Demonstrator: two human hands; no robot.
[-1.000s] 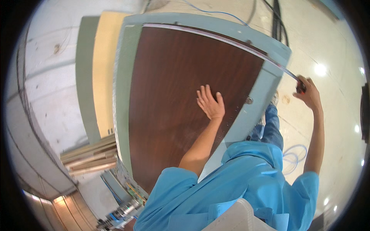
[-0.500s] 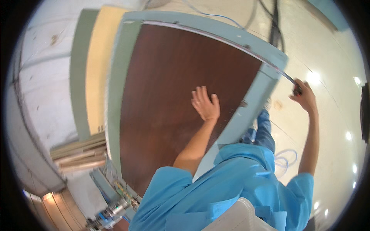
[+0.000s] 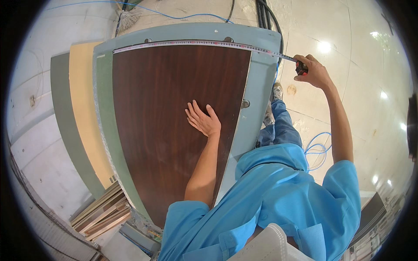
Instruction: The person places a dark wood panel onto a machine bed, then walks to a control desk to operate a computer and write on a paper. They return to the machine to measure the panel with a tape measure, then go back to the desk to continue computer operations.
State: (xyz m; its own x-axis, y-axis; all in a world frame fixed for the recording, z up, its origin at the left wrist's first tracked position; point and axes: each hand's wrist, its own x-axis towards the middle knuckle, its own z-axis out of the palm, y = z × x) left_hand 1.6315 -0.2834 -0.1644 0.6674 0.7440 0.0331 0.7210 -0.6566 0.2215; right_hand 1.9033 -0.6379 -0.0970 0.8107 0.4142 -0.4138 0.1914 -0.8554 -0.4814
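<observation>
A dark brown wood-grain panel [image 3: 165, 108] lies on a blue-grey worktable [image 3: 261, 82]. My left hand [image 3: 203, 119] rests flat on the panel's right half, fingers spread, holding nothing. Beyond the table's right edge, my right hand [image 3: 314, 71] is closed around a black and red tape measure [image 3: 301, 68]. Its white blade [image 3: 187, 42] runs out leftward along the panel's far edge, reaching about the far left corner. Past the panel's right edge, the blade crosses the table border to the case.
A green strip [image 3: 114, 117] borders the panel's left side. Yellow [image 3: 85, 104] and grey-green [image 3: 65, 104] boards stand left of the table, with stacked wood strips [image 3: 102, 211] nearer me. A blue hose [image 3: 174, 17] and black cables [image 3: 263, 15] lie beyond; a coiled blue hose [image 3: 320, 150] lies at right.
The view has shifted, so the table and both hands appear further left. My left hand stays flat on the panel, and my right still grips the tape measure with its blade stretched out.
</observation>
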